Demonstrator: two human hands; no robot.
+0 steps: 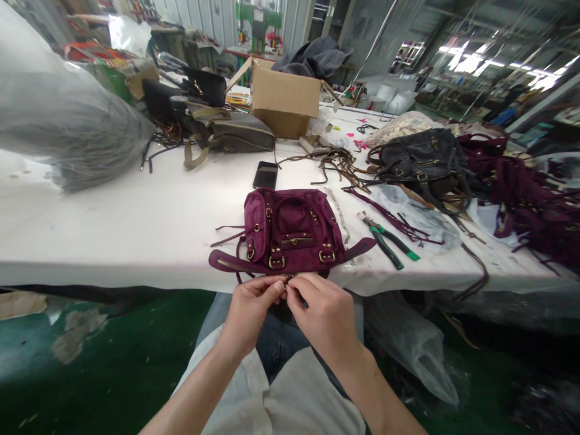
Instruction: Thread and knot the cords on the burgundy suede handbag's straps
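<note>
A burgundy handbag (pixel 296 229) with brass-coloured buckles, studs and a small front zip lies at the table's front edge. Its long zipped top strip (pixel 226 261) sticks out to the left. Just in front of the bag's near side, my left hand (pixel 258 302) is closed in a pinch, thumb against fingers. My right hand (pixel 319 305) pinches right beside it, the fingertips of both almost touching. Between them is something small, partly metallic, too hidden to name. Green-handled pliers (pixel 385 238) rest on the table to the right of the bag.
A black phone (pixel 265 175) lies behind the bag. Purple cords (pixel 394 217) and brown cords (pixel 339 163) are on the right, near a black handbag (pixel 421 160) and a burgundy pile (pixel 534 199). A cardboard box (pixel 285 96) stands behind; a large plastic sack (pixel 77 121) is left.
</note>
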